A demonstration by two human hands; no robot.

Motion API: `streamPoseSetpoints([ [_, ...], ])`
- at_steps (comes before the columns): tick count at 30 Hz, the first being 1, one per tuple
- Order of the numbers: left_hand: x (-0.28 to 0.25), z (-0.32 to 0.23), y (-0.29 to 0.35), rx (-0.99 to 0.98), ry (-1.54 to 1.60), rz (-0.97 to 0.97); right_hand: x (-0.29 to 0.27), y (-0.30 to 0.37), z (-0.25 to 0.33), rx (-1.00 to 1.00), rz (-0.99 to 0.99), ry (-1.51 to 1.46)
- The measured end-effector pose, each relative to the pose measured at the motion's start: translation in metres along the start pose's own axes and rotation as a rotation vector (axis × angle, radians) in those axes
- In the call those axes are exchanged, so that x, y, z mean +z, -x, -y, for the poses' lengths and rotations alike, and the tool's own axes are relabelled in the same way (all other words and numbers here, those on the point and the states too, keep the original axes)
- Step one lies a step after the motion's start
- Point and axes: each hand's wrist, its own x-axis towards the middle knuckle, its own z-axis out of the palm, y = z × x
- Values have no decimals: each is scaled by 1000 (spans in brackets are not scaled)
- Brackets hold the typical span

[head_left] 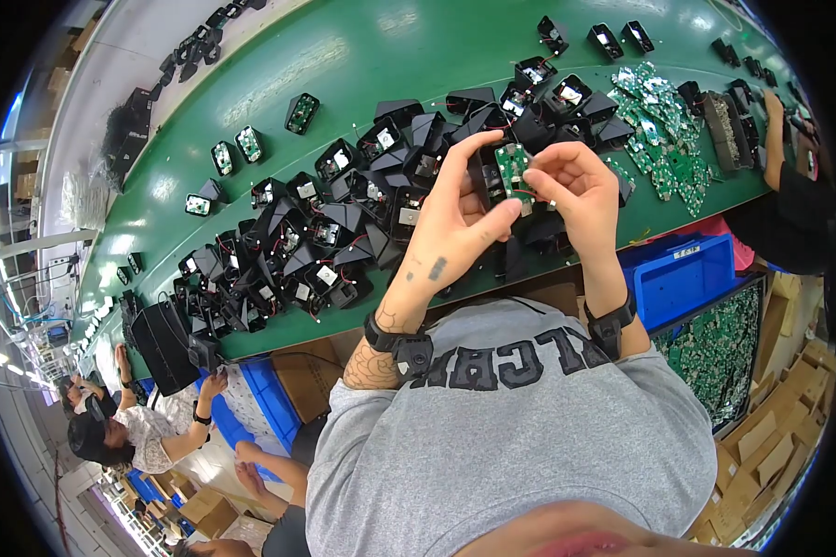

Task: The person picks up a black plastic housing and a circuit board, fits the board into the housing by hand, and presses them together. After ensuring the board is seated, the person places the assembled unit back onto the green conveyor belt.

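Above the bench, my left hand (450, 209) is curled round a black plastic housing (494, 186), index finger along the top and thumb at the lower edge. A green circuit board (512, 165) with small pale parts lies at the housing's opening; whether it is fully seated cannot be told. My right hand (578, 186) is closed at the board's right edge, its thumb against the board and its other fingers bent. A thin red wire (546, 197) shows below the right thumb. Much of the housing is hidden by the left hand.
A heap of black housings (325, 237) with wires covers the green bench (362, 70). Loose circuit boards (664, 139) are piled to the right. A blue bin (683, 278) stands below the bench edge. A co-worker's arm (773, 139) reaches in at right; other people (149, 436) sit at left.
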Motion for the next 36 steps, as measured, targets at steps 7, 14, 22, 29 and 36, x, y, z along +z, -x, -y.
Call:
streamPoseSetpoints([
  [7,-5,8,-1,59,55,-77,-3,5,-6,-237,93,-94],
  [14,-3,9,-2,106,81,-97,1,7,-5,-381,86,68],
  [22,5,9,-4,138,173,-106,4,8,-12,-221,5,-77],
  [29,7,12,-5,190,131,-156,3,10,-16,-90,-15,-163],
  [36,11,22,-8,331,-110,-224,7,6,0,-605,52,388],
])
